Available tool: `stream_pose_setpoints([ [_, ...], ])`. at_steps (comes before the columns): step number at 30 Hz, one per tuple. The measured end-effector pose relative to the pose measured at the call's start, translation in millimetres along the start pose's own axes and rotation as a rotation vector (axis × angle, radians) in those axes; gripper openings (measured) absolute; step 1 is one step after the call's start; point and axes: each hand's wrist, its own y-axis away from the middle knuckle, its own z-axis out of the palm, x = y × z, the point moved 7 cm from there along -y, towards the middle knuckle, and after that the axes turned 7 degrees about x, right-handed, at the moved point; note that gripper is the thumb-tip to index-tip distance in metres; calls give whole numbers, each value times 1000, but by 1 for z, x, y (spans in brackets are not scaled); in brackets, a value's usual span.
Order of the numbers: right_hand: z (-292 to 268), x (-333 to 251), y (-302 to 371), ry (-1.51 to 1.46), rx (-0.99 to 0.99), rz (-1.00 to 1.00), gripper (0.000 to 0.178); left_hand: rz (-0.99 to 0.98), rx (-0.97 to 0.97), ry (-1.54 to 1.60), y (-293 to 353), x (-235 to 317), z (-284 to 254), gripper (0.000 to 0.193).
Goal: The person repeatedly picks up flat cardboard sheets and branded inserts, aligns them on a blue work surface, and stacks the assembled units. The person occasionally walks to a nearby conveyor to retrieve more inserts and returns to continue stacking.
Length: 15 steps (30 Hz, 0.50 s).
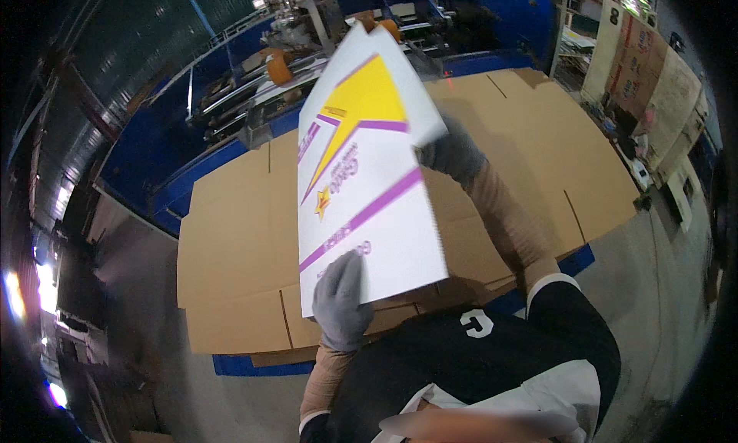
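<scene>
A white cardboard sheet [369, 235] with yellow and purple print is held up at a tilt in front of me, its far part folded over into a raised flap [407, 81]. My left hand [342, 301], in a grey glove, grips its near left corner, fingers lying over the printed face and the thumb hidden. On the right side, my grey-gloved right hand [455, 152] grasps the edge by the flap; its fingertips are partly covered by the board. Beneath lie large flat brown cardboard blanks [238, 235] with slots cut in their edges.
Beyond the blanks stands a blue machine [507, 28] with metal shafts and orange rollers [278, 68]. A blue support edge [261, 366] shows under the blanks. At the far right, upright boards [634, 66] lean by other items. Grey floor [161, 304] runs along both sides.
</scene>
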Motion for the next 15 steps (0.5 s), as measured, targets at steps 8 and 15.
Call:
stream_pose_setpoints([
  [8,-245,-101,331,1566,1735,-567,42,-439,548,-109,-12,-117,-123,16],
  [15,-362,-45,449,-213,1114,-780,44,-177,414,-206,-48,-202,-165,18],
])
